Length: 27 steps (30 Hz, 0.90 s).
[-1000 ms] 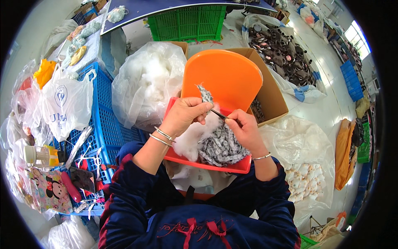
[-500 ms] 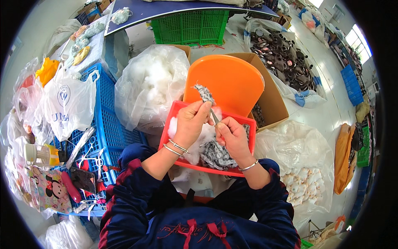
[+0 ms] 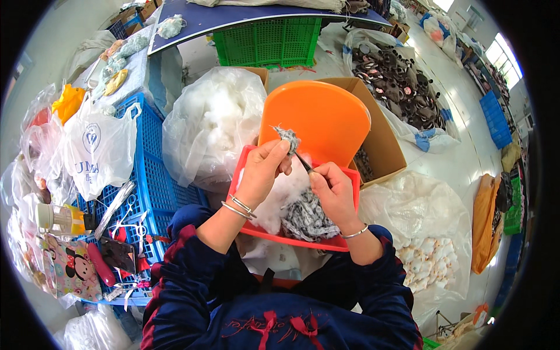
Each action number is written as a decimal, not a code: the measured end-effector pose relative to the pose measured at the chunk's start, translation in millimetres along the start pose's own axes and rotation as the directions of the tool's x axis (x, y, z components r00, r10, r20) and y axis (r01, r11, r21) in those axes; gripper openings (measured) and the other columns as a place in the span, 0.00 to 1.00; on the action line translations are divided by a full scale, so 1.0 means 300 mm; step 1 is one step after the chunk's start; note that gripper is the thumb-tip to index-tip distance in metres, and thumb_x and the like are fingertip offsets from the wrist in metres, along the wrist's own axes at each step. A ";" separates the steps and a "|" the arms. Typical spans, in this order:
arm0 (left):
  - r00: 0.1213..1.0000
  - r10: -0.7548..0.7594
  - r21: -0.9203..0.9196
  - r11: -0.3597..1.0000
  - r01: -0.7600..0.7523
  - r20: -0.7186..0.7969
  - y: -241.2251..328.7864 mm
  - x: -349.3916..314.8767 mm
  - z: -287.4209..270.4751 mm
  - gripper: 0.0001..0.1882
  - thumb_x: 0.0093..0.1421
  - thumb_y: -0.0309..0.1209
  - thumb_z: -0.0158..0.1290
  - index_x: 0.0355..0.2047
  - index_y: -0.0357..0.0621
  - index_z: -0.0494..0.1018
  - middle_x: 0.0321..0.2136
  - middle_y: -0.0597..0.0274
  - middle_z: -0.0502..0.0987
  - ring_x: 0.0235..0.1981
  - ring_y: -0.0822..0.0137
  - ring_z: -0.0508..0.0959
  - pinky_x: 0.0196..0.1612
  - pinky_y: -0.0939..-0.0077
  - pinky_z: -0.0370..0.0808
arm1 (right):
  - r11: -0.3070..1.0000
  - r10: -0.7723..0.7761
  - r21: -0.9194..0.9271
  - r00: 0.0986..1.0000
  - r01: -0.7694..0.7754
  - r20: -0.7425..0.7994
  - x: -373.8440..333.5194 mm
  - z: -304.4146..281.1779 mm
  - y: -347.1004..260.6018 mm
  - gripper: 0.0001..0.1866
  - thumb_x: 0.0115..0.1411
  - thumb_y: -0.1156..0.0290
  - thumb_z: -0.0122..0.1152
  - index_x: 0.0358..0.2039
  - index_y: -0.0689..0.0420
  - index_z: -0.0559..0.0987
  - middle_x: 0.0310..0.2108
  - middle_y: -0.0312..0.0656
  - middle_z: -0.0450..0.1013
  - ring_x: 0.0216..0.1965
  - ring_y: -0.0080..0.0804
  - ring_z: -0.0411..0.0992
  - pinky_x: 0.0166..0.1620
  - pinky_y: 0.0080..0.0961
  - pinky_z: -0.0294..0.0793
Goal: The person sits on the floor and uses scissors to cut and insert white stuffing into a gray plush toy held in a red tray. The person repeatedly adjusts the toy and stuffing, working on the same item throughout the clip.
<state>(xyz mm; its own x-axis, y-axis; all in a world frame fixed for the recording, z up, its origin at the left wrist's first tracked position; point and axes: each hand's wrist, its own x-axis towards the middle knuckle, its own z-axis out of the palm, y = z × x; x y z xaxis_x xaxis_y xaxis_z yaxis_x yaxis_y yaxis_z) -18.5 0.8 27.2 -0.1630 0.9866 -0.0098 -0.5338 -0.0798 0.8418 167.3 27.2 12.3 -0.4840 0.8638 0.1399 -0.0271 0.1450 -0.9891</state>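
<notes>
My left hand [image 3: 261,175] pinches a small grey, shaggy fabric piece [image 3: 287,139] between thumb and fingertips. In my right hand [image 3: 333,195] is a pair of dark metal tweezers [image 3: 305,164], with the tips angled up and left against the lower end of that piece. Whether the tips are inside it is hidden by my left fingers. Both hands are above a red plastic basin [image 3: 291,238]. White fluffy stuffing [image 3: 271,204] fills its left side, and a heap of similar grey shaggy pieces [image 3: 308,217] lies on the right.
Beyond the basin stands an orange chair back [image 3: 318,119], with a cardboard box [image 3: 382,154] behind it. A clear bag of stuffing [image 3: 216,116] sits left of it. Blue crates [image 3: 166,192] carry scissors [image 3: 140,230]. At right lies a plastic bag of small white pieces [image 3: 429,259].
The grey piece is now more bunched up at my left fingertips. My right hand has shifted slightly right, and more of the tweezers shows between the hands.
</notes>
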 end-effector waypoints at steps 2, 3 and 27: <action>0.998 -0.005 0.074 0.997 0.009 -0.060 0.003 -0.002 0.004 0.14 0.67 0.33 0.49 0.28 0.36 0.74 0.19 0.67 0.68 0.19 0.76 0.62 0.27 0.80 0.63 | 0.998 -0.026 -0.052 1.000 0.026 0.011 0.000 -0.002 0.003 0.07 0.65 0.71 0.56 0.32 0.60 0.71 0.22 0.28 0.65 0.25 0.12 0.60 0.28 0.14 0.60; 0.996 -0.008 0.110 0.994 0.018 -0.088 0.007 -0.002 0.012 0.14 0.67 0.34 0.49 0.27 0.37 0.73 0.19 0.68 0.67 0.19 0.76 0.61 0.26 0.80 0.62 | 0.997 -0.032 -0.063 0.999 0.033 0.011 0.000 -0.001 0.005 0.07 0.65 0.71 0.56 0.32 0.60 0.71 0.22 0.28 0.65 0.25 0.12 0.60 0.28 0.14 0.60; 0.998 0.035 0.261 0.965 -0.019 -0.057 -0.023 -0.007 0.023 0.17 0.63 0.34 0.56 0.19 0.40 0.72 0.15 0.70 0.70 0.18 0.81 0.68 0.22 0.84 0.65 | 0.999 0.034 0.004 0.999 -0.034 0.007 0.014 -0.021 0.021 0.07 0.64 0.72 0.56 0.30 0.60 0.71 0.22 0.27 0.64 0.24 0.12 0.58 0.27 0.14 0.58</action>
<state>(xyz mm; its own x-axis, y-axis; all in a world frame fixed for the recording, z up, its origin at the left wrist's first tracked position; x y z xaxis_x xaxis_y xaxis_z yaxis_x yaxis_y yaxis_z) -8.8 0.4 25.2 -0.2287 0.9734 -0.0107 -0.2957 -0.0590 0.9534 170.6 34.9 7.0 -0.4905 0.8650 0.1063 -0.0142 0.1140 -0.9934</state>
